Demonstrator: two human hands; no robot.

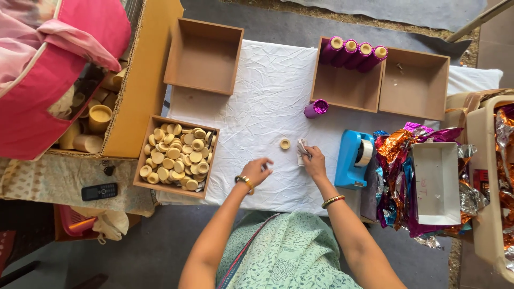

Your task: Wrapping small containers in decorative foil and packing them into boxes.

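Seen from above, a person's right hand (314, 161) pinches a small piece of silver foil (301, 150) on a white tablecloth (267, 96). The left hand (256, 170) hovers loosely curled and empty, near a small tan disc (285, 143) lying just left of the foil. A blue tape dispenser (353, 159) stands just right of the right hand, and a wooden box of tan discs (176, 156) sits to the left.
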